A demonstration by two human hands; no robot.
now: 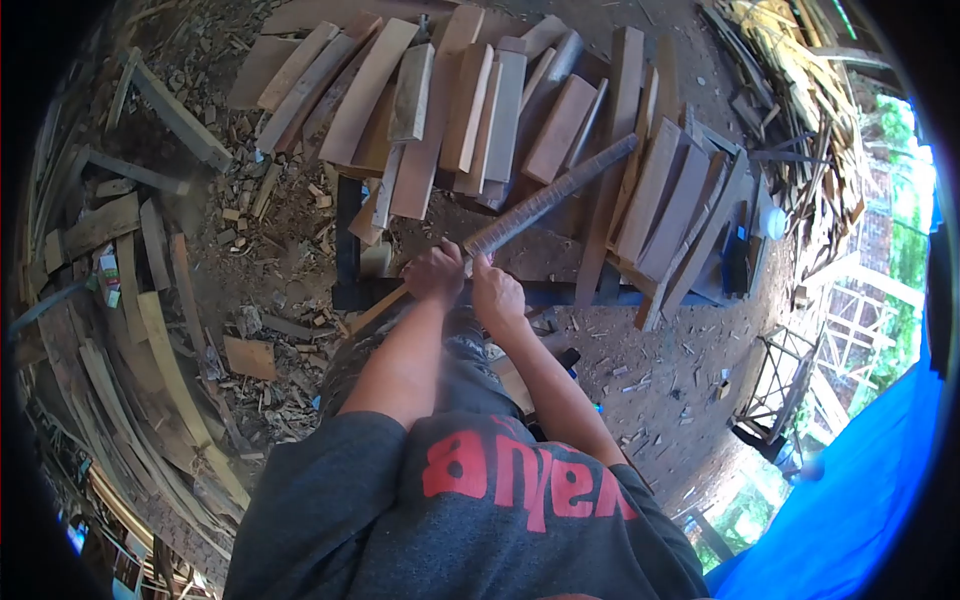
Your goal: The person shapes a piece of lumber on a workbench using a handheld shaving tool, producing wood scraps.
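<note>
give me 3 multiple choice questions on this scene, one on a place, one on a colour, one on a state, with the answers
1. Where does the stack of planks lie relative to the left hand and right hand?
A) just beyond them
B) behind the person
C) on a blue sheet

2. What colour is the lettering on the shirt?
A) white
B) red
C) yellow

3. How is the long grey bar held?
A) by one hand only
B) it lies loose on the ground
C) by both hands at its near end

Answers:
1 A, the planks fan out right past the knuckles.
2 B, red letters on grey cloth.
3 C, both fists close round the bar side by side.
</note>
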